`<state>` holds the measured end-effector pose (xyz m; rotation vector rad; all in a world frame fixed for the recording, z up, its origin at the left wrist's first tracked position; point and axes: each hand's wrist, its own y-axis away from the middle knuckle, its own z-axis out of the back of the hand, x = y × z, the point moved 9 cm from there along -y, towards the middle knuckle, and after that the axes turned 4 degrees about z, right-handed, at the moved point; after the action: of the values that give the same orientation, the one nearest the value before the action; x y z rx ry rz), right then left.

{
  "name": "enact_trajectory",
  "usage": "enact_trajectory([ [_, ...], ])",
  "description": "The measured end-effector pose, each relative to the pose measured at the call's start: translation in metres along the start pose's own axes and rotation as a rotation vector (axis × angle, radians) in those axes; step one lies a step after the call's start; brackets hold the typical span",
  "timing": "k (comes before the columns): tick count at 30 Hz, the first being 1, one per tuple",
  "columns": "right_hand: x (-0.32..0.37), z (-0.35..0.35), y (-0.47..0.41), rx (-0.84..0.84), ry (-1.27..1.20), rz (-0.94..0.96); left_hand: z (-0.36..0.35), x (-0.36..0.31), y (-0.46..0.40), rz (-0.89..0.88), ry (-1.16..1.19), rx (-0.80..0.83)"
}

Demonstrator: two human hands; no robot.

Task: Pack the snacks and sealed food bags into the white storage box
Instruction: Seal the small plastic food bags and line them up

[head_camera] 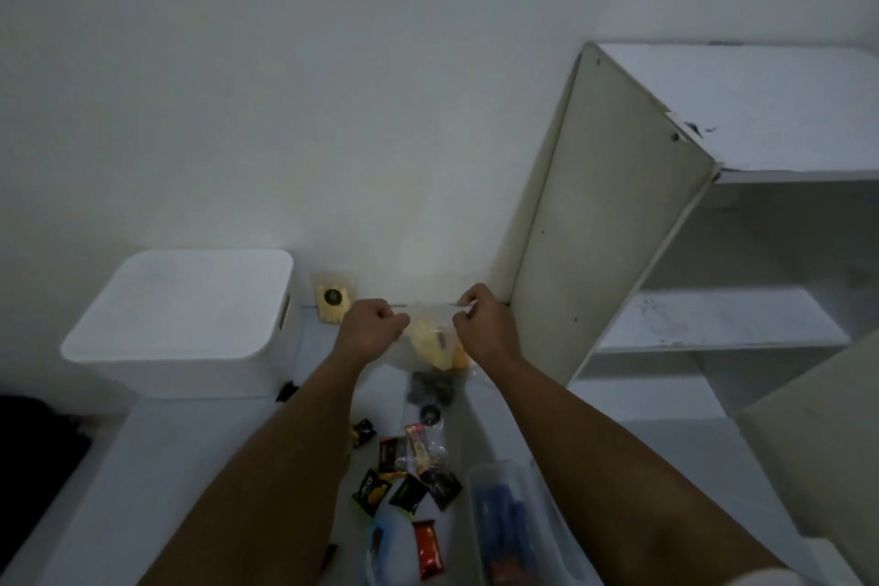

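Both hands are up at 12 o'clock, left hand (376,324) and right hand (480,324) each with a pinching grip on the top edge of a clear zip bag (430,338) of yellow food. The lidded white storage box (185,319) sits at 9 o'clock, and loose snack packets (409,476) lie at 6 o'clock.

Home room: bare white shelf unit (723,319)

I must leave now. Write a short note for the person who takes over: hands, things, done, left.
Left hand and right hand each pinch the top edge of a clear bag of yellow food, held up near the wall.
The white storage box stands at left with its lid on.
Small snack packets lie loose below the hands.
Done: nothing visibly packed.
Left: open the box, put in the bag and packets.
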<state>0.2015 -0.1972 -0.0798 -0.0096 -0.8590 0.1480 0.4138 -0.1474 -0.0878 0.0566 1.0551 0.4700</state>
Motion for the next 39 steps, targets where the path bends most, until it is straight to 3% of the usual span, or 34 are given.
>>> enact_trajectory([
  [3, 0.018, 0.005, 0.011, 0.090, 0.062, 0.206, 0.005, -0.013, 0.014, -0.048, -0.020, -0.035],
  [6, 0.031, 0.015, 0.018, 0.103, 0.074, 0.288, 0.007, -0.025, 0.026, -0.059, 0.001, -0.046],
  [9, 0.029, 0.022, 0.021, 0.141, 0.027, 0.208, 0.010, -0.033, 0.037, -0.068, 0.029, -0.061],
  [15, 0.032, 0.018, 0.031, 0.353, -0.301, 0.011, 0.017, -0.047, 0.058, -0.179, -0.054, -0.097],
  [22, 0.055, 0.036, 0.025, 0.352, -0.235, 0.168, 0.031, -0.065, 0.077, -0.281, -0.228, -0.059],
  [27, 0.071, 0.037, 0.028, 0.346, -0.235, 0.232, 0.033, -0.072, 0.086, -0.259, -0.174, -0.017],
  [36, 0.076, 0.025, 0.040, 0.438, -0.447, 0.166, 0.046, -0.064, 0.087, -0.190, -0.075, 0.066],
  [39, 0.078, 0.029, 0.042, 0.433, -0.530, 0.100, 0.050, -0.056, 0.083, -0.126, 0.053, 0.074],
])
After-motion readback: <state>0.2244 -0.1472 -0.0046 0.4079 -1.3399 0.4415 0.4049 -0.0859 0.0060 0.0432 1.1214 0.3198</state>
